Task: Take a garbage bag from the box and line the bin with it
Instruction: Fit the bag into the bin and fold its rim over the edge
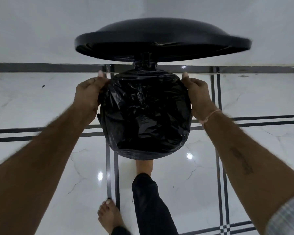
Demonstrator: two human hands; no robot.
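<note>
One garbage bag (145, 114) sat inside the bin (136, 154), its mouth folded over the rim at near and far sides; thin, limp, slippery film, so best gripped at the hem, not the crinkled middle. Left hand (87, 94) pinched the hem at the left rim and right hand (196, 94) pinched it at the right rim, fingers pressed together. Lid (162, 40) stood open at the far side, a foot (143, 167) at the bin's near base, apparently on a pedal, tiled floor (244, 167) around.

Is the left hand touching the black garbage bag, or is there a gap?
Touching. In the head view, the left hand pinches the edge of the garbage bag at the bin's left rim, the plastic bunched under its fingers.
</note>
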